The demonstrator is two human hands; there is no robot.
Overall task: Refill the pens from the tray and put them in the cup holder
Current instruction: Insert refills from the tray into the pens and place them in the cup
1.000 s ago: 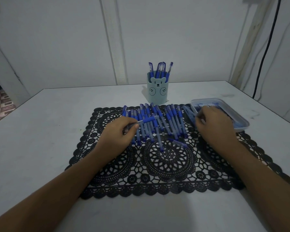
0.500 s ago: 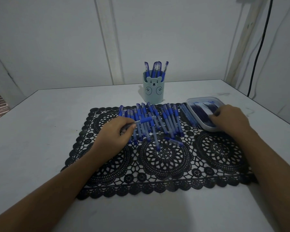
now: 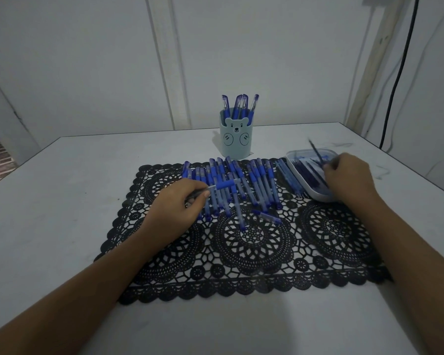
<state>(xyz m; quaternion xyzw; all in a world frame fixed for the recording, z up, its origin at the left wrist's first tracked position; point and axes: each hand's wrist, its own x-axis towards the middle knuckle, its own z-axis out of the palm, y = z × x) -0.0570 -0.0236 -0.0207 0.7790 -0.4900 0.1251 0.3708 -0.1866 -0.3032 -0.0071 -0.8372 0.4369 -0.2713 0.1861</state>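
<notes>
The refill point(image 3: 316, 153) is a thin dark stick that now stands tilted above the tray point(image 3: 295, 172), its far end pointing toward the table's far edge. Half a second ago no refill was raised and the right hand point(image 3: 349, 179) lay low over the tray's near end. That hand now pinches the refill's lower end between curled fingertips, so the stick rises just beyond the knuckles, over the other dark refills lying in the tray near the table's right edge. The left hand point(image 3: 182, 204) has not shifted: its fingers are curled round a pen point(image 3: 223, 186) held crosswise, blue grip pointing right, over the row of pens point(image 3: 260, 180) that lies side by side along the far part of the black lace mat point(image 3: 254, 254). One loose pen point(image 3: 267, 217) lies askew on the mat just nearer than the row. Behind the row, toward the table's far edge, stands the pale cup holder point(image 3: 235, 142) with a bear face, several finished pens point(image 3: 239, 106) upright in it. A black cable point(image 3: 397, 73) hangs down the wall beyond the table's right far corner.
</notes>
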